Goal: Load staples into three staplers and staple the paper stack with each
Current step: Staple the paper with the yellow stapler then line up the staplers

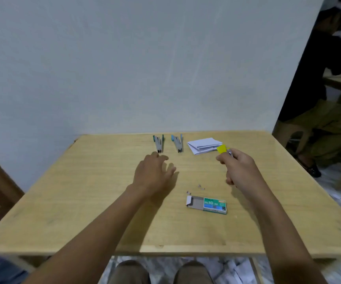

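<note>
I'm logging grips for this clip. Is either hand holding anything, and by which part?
The right hand grips the yellow stapler round its body, with the yellow end sticking out in front. The left hand holds nothing.

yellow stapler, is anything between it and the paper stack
Nothing visible. The right hand grips the yellow stapler right at the paper stack's right corner, its yellow end overlapping the paper's edge in this view.
</note>
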Demonstrator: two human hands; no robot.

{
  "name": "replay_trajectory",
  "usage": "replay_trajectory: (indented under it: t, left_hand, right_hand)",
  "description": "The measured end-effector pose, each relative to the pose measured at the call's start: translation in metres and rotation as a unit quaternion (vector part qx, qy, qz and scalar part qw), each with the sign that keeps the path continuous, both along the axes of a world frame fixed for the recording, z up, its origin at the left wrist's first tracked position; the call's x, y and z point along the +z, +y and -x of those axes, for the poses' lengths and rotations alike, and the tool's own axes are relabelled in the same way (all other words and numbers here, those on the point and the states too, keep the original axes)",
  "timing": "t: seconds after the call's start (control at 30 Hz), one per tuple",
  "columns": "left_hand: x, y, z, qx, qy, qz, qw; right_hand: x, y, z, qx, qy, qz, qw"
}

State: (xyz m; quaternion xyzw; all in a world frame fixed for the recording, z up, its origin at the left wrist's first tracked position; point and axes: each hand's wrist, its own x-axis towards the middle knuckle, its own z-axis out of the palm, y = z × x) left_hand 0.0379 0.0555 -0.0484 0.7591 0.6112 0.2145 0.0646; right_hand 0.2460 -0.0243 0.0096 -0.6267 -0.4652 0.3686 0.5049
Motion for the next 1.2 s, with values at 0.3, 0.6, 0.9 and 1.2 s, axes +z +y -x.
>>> replay_trajectory:
  t: [0.3,0.6,0.9,1.2]
  left_hand:
    - [0.001,-0.033,0.107,0.113,0.100,0.085,0.985]
    - [0.017,-0.025,0.121,0.055,0.127,0.165,0.976]
    - [0.017,-0.015,0.121,0.041,0.140,0.190,0.971]
    - [0.017,-0.009,0.122,0.046,0.111,0.205,0.971]
  right_hand:
    - [-0.037,0.037,0.098,0.126,-0.095,0.051,0.986]
    - [-0.049,0.116,0.178,0.092,-0.378,0.059,0.919]
    - [-0.054,0.176,0.206,0.060,-0.376,0.077,0.921]
    - [-0.060,0.172,0.196,0.110,-0.351,0.037,0.929]
